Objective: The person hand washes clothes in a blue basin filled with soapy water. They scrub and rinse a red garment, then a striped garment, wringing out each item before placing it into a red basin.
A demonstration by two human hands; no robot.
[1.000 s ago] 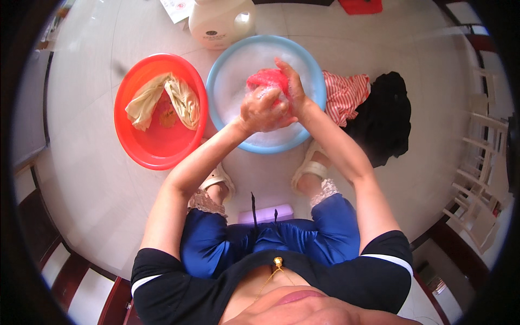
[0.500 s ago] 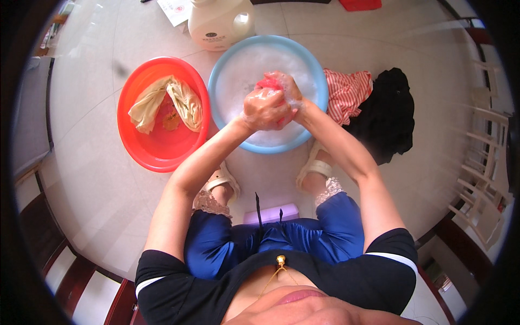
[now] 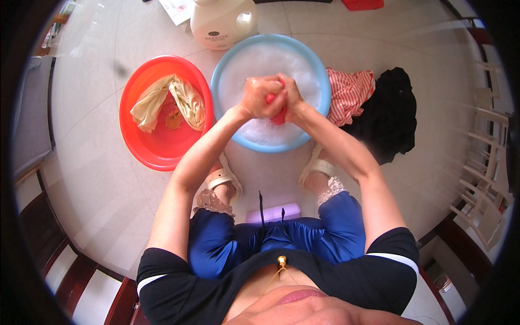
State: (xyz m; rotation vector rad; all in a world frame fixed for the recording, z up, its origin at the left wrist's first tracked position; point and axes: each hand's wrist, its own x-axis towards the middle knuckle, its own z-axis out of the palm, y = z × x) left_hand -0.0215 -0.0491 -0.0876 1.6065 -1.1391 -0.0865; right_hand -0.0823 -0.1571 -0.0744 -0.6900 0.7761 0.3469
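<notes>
A small red cloth (image 3: 278, 114) is squeezed between both my hands above a light blue basin (image 3: 227, 76) full of soapy water. My left hand (image 3: 259, 98) wraps around the cloth's left side. My right hand (image 3: 291, 96) presses against it from the right, fingers closed. Most of the cloth is hidden inside my fists; only a red bit shows below them. Both hands are wet and held close together over the middle of the basin.
A red basin (image 3: 157, 151) to the left holds a beige garment (image 3: 168, 100). A striped red-and-white cloth (image 3: 349, 95) and a black garment (image 3: 390, 114) lie right of the blue basin. A white detergent jug (image 3: 222, 21) stands behind it. I sit low on a lilac stool (image 3: 273, 212), feet on tiled floor.
My hands have drawn together and lifted the red cloth out of the suds, bunching it tightly; earlier it was spread wider in the water.
</notes>
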